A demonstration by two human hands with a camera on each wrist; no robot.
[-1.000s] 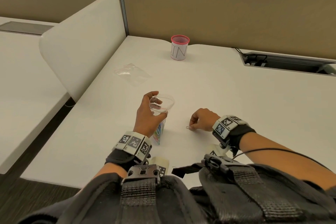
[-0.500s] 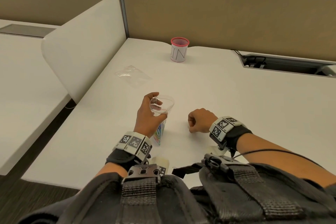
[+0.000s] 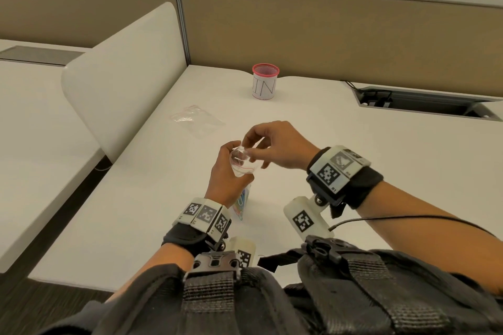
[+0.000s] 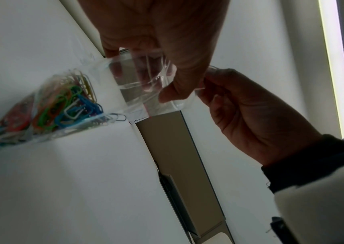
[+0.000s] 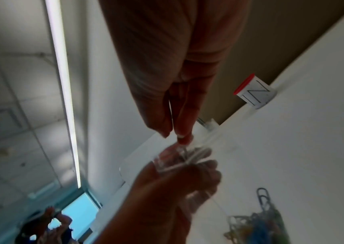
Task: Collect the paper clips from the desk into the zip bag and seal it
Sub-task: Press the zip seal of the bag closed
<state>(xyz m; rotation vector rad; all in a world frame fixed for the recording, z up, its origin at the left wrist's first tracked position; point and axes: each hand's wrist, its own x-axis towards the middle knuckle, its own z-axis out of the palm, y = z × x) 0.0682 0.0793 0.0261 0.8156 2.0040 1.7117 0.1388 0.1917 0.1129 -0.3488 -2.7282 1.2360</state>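
Note:
My left hand (image 3: 236,164) grips the clear zip bag (image 3: 246,169) near its top and holds its mouth open, upright over the white desk (image 3: 353,160). Several coloured paper clips (image 3: 241,202) fill the bag's lower end, which rests on the desk; they also show in the left wrist view as paper clips (image 4: 62,102). My right hand (image 3: 246,145) hovers just above the bag mouth, thumb and forefinger pinched together. In the right wrist view a thin paper clip (image 5: 170,110) shows between those fingertips (image 5: 184,135), directly over the bag mouth (image 5: 184,156).
A red-rimmed cup (image 3: 265,81) marked IN stands at the back of the desk. A second clear bag (image 3: 197,120) lies flat to the far left. A white divider panel (image 3: 122,71) bounds the left side and a cable recess (image 3: 424,102) opens at the back right.
My right hand closed on a clip lying on the desk, then lifted and moved left to above the bag mouth. My left hand kept holding the bag open.

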